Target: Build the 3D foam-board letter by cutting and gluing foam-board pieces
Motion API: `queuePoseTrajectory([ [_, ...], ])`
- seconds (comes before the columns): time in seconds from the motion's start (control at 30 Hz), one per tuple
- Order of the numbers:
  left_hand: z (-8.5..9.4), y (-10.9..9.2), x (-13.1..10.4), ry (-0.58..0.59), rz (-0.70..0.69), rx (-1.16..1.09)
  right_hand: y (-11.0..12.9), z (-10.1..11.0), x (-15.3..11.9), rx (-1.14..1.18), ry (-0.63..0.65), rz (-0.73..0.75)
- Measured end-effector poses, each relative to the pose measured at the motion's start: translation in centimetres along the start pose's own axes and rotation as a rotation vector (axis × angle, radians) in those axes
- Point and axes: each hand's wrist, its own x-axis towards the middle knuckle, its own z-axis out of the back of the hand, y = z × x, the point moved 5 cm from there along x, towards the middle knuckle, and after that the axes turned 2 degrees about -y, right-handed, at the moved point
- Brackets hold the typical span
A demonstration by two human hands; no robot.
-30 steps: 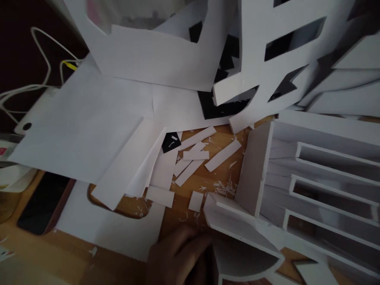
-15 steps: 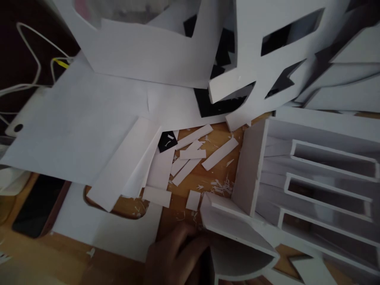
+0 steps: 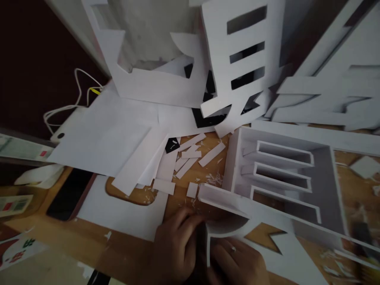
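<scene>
A white foam-board structure (image 3: 337, 174) with raised walls, three slot-shaped frames and a curved section lies at the right of the desk. My left hand (image 3: 178, 241) is closed, its fingers bent against the left end of the curved wall. On the other side of that upright strip (image 3: 208, 247), my right hand (image 3: 237, 259) has its fingers curled against the board. The strip stands between both hands, which pinch it from either side. The fingertips are partly hidden and dark. A notched cut-out (image 3: 267, 237) shows the wooden desk just right of my right hand.
Loose white strips (image 3: 212, 154) and small shavings (image 3: 214, 180) lie beyond my hands. A cut white board (image 3: 216, 51) stands at the back, other panels (image 3: 326, 95) lean at the right. At left are a phone (image 3: 69, 194), paper sheets (image 3: 115, 122) and a white cable (image 3: 78, 81).
The view has tilted up and pulled back, so more of the structure and the back boards shows. My right hand, mostly hidden before, now appears beside the upright strip.
</scene>
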Motion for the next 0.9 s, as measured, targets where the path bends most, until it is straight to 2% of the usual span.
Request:
queuePoseTrajectory([
  [0.13,0.7,-0.2,-0.4,0.01,0.021,-0.048,0.3,0.4,0.2,0.057,-0.008,0.021],
  [0.27,1.4,-0.7,-0.8,0.041,-0.03,-0.122,0.9,1.9,0.4,0.089,-0.02,0.033],
  [0.37,1.3,-0.6,-1.1,0.089,-0.041,-0.072,0.9,3.6,-0.3,0.051,-0.112,0.01],
  [0.47,0.8,-0.3,-1.2,0.111,-0.017,-0.045,0.1,4.7,-1.9,-0.007,-0.246,-0.082],
  [0.63,0.2,0.5,-1.2,0.058,0.017,-0.123,-1.8,4.0,-3.8,-0.033,-0.291,-0.253],
  [0.73,0.0,0.7,-1.1,0.038,0.034,-0.191,-2.1,3.5,-3.9,-0.047,-0.291,-0.266],
  [0.9,-0.1,0.6,-0.9,0.055,0.004,-0.248,-2.1,2.7,-3.8,-0.112,-0.197,-0.271],
])
